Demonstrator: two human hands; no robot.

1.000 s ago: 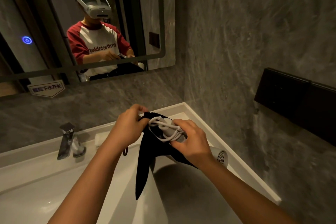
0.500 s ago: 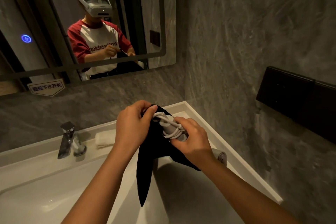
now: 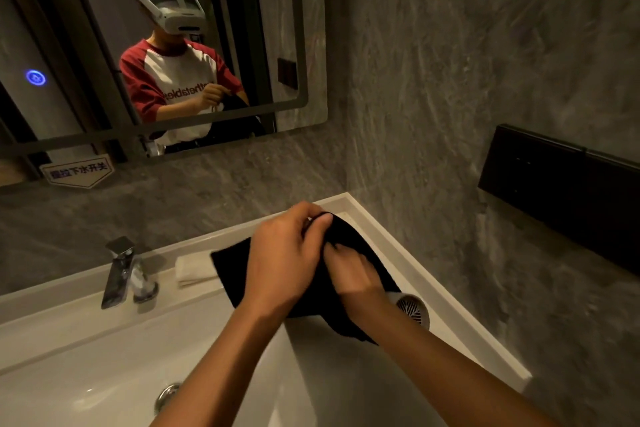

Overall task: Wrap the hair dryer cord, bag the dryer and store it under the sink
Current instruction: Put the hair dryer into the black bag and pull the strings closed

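A black cloth bag (image 3: pixel 232 270) is spread over the back right corner of the white sink (image 3: pixel 450 315). The white hair dryer (image 3: pixel 412 310) is mostly inside it; only its round grilled end sticks out at the lower right. The wrapped cord is hidden by the cloth. My left hand (image 3: pixel 287 260) pinches the bag's upper edge. My right hand (image 3: pixel 356 270) is partly inside the bag, gripping the dryer through the opening.
A chrome faucet (image 3: pixel 119 270) stands at the back left of the basin, with a folded white towel (image 3: pixel 194 269) beside it. The drain (image 3: pixel 166 395) shows low in the bowl. A mirror (image 3: pixel 86 45) hangs above; a black wall panel (image 3: pixel 561 184) sits on the right wall.
The bag has been pulled up and over the dryer handle and cord, which were exposed before. The bag's hanging tail has swung up to the left, and both hands moved slightly down and right.
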